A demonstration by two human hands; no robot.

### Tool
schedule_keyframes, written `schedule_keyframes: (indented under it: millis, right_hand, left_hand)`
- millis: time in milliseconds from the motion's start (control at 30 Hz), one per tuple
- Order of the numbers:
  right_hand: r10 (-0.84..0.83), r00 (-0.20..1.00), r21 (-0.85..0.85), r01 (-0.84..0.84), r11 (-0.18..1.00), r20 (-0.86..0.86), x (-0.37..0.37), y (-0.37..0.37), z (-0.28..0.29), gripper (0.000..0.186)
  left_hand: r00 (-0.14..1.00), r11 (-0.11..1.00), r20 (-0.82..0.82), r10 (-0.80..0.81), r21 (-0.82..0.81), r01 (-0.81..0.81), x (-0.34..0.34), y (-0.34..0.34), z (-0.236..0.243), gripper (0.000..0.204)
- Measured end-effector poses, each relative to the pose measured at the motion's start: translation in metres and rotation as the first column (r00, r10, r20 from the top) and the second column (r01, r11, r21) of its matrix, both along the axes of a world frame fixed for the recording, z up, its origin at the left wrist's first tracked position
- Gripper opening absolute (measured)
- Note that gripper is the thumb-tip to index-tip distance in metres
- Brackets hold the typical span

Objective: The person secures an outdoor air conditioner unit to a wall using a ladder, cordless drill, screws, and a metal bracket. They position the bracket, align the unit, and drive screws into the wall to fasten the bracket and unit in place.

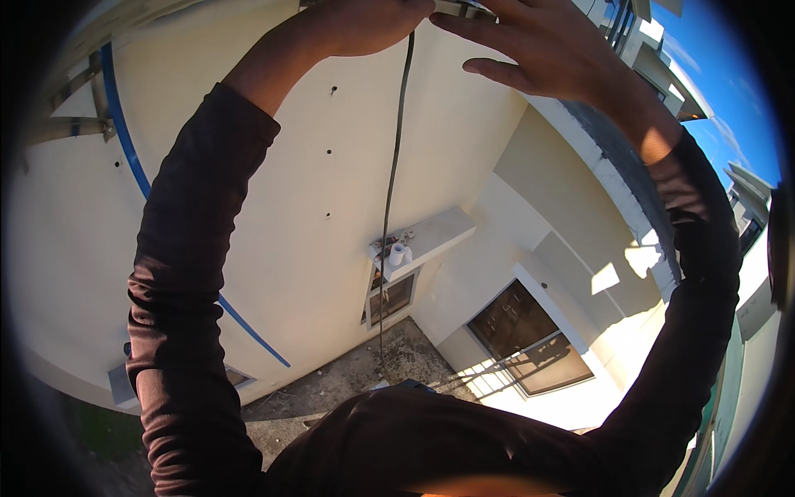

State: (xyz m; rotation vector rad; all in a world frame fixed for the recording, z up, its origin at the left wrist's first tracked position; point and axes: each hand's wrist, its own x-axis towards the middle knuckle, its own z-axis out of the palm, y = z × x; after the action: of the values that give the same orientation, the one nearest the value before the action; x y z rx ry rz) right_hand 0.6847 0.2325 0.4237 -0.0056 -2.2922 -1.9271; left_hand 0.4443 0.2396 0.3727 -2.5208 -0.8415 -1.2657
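Note:
Both arms in dark sleeves are raised to the top of the view, against a cream wall (281, 190). My left hand (368, 26) is bent inward and looks closed; the upper edge cuts off most of its fingers, so what it grips is hidden. Beside it, my right hand (551, 50) has its fingers stretched and its thumb held apart, with nothing visible in it. Behind the fingertips shows part of a metallic fitting (457, 10), too cropped to name. From just below the hands a black cable (391, 182) hangs down along the wall.
A blue hose or pipe (124, 137) runs down the wall at left. Far below, a ledge (443, 236) above a window carries a white roll-like object (397, 253). A concrete yard floor (406, 348) and a large window (530, 340) lie beneath me.

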Motion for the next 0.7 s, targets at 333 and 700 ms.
schedule_keyframes:
  millis: [333,700]
  right_hand:
    - [0.069,0.998,-0.136,-0.067,0.988,0.01,0.0,-0.002,0.001,0.034]
    - [0.29,0.887,-0.297,-0.403,0.865,-0.36,0.018,-0.027,-0.075,0.017]
  left_hand:
    - [0.998,0.999,-0.051,0.03,0.045,-0.028,-0.002,0.001,0.001,0.042]
    - [0.926,0.977,0.34,-0.164,-0.075,0.2,0.006,-0.013,-0.066,0.039]
